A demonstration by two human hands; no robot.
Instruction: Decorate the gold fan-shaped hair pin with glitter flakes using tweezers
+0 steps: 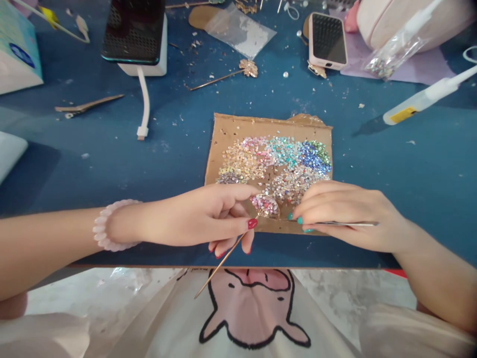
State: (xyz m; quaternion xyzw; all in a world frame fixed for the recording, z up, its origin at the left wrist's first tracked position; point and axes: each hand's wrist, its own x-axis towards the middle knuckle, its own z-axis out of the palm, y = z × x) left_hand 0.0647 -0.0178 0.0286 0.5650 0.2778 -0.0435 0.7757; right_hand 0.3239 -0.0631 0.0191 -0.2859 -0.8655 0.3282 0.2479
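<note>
My left hand pinches a gold hairpin just below its leaf-shaped head. Pink, white and red bits fill that head, and the pin's shaft slants down past the table edge. In my right hand is a pair of thin metal tweezers, its tip close to the right side of the head. Whether the tips hold a bit is too small to tell. Under both hands lies a cardboard sheet bearing piles of small shiny chips sorted by colour: yellow, pink, turquoise, blue, green, grey and mixed white.
Behind the cardboard lie another hairpin, a clear plastic bag and a small pink-edged device. A glue bottle rests at right. At left are a hair clip, a phone on a white block and its cable.
</note>
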